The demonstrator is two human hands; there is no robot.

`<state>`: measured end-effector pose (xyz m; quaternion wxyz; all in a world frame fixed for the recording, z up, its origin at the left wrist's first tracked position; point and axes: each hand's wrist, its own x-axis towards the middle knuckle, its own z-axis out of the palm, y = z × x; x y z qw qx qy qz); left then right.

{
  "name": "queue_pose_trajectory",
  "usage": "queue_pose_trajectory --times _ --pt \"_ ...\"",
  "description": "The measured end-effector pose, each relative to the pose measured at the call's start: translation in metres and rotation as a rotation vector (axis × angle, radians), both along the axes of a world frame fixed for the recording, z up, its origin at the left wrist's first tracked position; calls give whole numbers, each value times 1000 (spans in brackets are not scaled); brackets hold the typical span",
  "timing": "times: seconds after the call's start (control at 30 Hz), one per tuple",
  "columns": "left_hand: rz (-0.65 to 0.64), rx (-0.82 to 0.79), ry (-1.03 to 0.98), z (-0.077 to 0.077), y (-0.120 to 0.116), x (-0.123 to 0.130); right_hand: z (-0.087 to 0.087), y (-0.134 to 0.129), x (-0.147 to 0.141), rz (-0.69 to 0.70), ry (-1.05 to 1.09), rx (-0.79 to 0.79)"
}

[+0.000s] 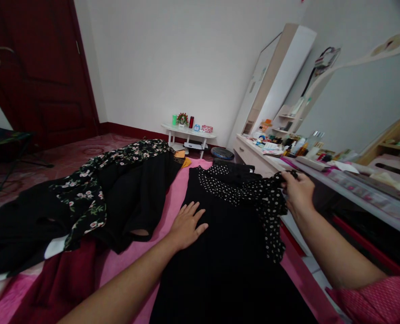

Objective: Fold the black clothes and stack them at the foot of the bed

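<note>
Your splayed left hand point(186, 228) lies flat, gripping nothing, on a black garment point(223, 256) at near centre, atop pink cloth point(173, 198); your right hand point(300, 191) pinches its dotted fabric point(270, 204) at right. Straightening appears in hand, likely calling next for a steady left palm.

Single view, head-worn, facing forward and down across the room. Left hand point(187, 228) and right hand point(299, 191) stand in the near field; black garment point(226, 256) runs close, to the bottom edge. White wall point(162, 58) closes the far field; door point(39, 76) at left, mirror point(365, 99) at right. Side verticals lean.
</note>
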<state>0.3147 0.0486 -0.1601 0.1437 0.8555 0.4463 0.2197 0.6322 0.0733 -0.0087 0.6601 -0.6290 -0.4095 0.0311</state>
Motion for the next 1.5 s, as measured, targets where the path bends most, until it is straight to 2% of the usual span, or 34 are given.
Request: queue_pose_trajectory --times 0.1,0.17,0.23,0.33,0.4,0.47,0.53,0.63,0.7,0.8,0.87,0.93,1.0,1.1,1.2,1.33,1.5 --pt "23 -65 -230 3 2 -4 31 -34 -52 227 -183 115" --pt "73 -132 -472 5 4 -7 34 -69 -90 404 -380 37" --pt "121 -204 -685 6 6 -10 19 -106 -123 616 -612 -148" --pt "145 -279 -816 6 8 -11 -26 -149 -156 905 -880 -365" --pt "151 -299 -829 6 9 -10 -60 -162 -165 1027 -992 -414" --pt "159 -304 -830 5 9 -9 -87 -166 -170 1128 -1091 -451" --pt "161 -305 -821 4 10 -8 -99 -165 -171 1243 -1145 -528" --pt "146 -285 -767 3 10 -6 -89 -154 -169 1451 -995 -670" --pt "126 -254 -680 4 10 -4 -74 -131 -164 1395 -792 -684" --pt "84 -183 -517 8 6 -3 -60 -67 -152 1033 -598 -581" --pt "39 -155 -456 12 3 -3 -61 -11 -141 756 -547 -555" --pt "-7 -154 -437 15 1 -4 -68 42 -131 432 -595 -654" --pt "-42 -160 -433 15 0 -5 -77 83 -123 294 -602 -729" --pt "-65 -163 -435 13 1 -6 -88 116 -120 228 -588 -833" --pt "-50 -175 -431 10 3 -6 -93 126 -124 213 -594 -883" --pt "-56 -212 -440 9 4 -3 -86 128 -135 198 -607 -812" --pt "-241 -280 -484 9 3 -2 -81 133 -157 279 -620 -703"
